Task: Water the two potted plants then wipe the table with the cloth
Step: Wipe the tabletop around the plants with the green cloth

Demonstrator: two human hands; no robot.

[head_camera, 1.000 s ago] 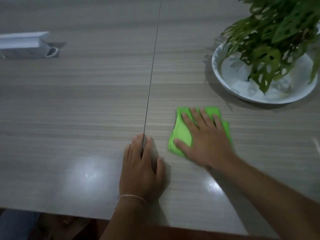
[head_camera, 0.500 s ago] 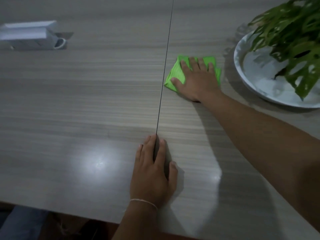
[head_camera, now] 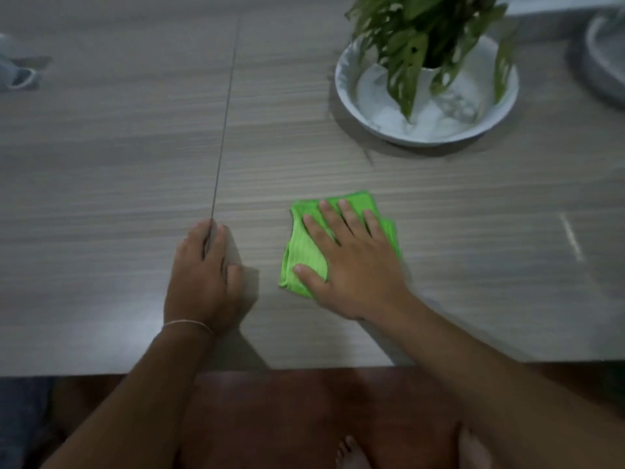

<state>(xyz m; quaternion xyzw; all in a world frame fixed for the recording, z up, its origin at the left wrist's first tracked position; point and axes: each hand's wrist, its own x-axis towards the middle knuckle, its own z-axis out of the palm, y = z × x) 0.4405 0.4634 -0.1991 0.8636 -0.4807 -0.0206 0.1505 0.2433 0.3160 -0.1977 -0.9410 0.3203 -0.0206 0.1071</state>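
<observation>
A folded bright green cloth (head_camera: 304,255) lies on the pale wood-grain table (head_camera: 118,170). My right hand (head_camera: 351,262) presses flat on it with fingers spread and straight. My left hand (head_camera: 203,275) rests palm down on the table just left of the cloth, fingertips at the dark seam (head_camera: 225,110) between the two tabletops. A potted plant (head_camera: 426,32) with holed green leaves stands in a white dish (head_camera: 348,93) at the back right, beyond the cloth.
A second grey dish rim (head_camera: 605,62) shows at the far right edge. A white object (head_camera: 17,72) sits at the far left. The table's front edge (head_camera: 101,370) runs below my wrists, with red-brown floor and bare feet (head_camera: 351,451) under it.
My right hand has drawn the cloth back from far up the table to near the front edge, just right of my left hand. My left hand stayed on the seam.
</observation>
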